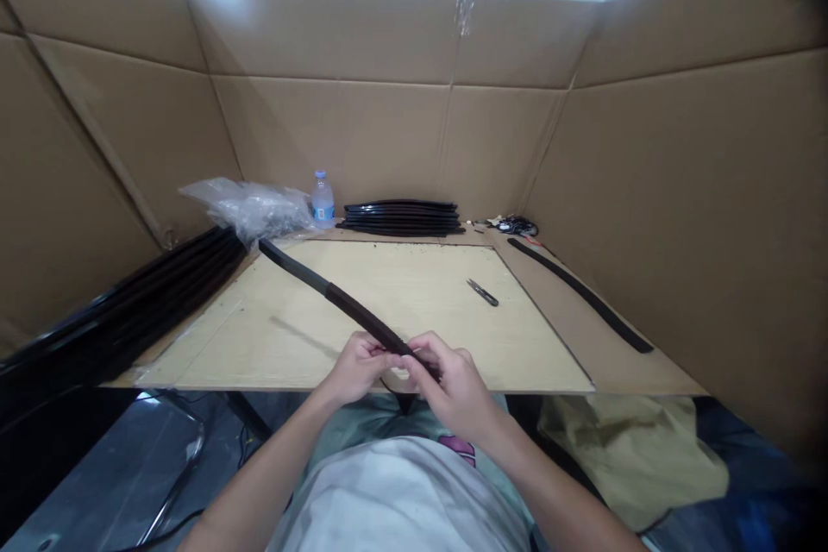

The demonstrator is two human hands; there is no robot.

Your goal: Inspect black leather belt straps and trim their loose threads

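Observation:
A long, slightly curved black strip (353, 308) slants from the upper left down to my hands, above the table's front edge. Its far part looks smoother and greyer than the near part, which seems wrapped in a dark sleeve. My left hand (363, 366) pinches the strip near its lower end. Close beside it, my right hand (449, 384) grips the end of the strip with thumb and fingers. The tip lies hidden behind the right fingers. A thin dark loop hangs below, between the hands.
Small thread snips (483, 292) lie on the pale board (414, 276). Another black strip (582, 295) rests at right. Behind are a stack of black strips (401, 218), a water bottle (322, 201), a plastic bag (259, 207) and tangled cords (516, 226). Long black pieces (148, 302) fill the left. Cardboard walls (336, 129) surround the table.

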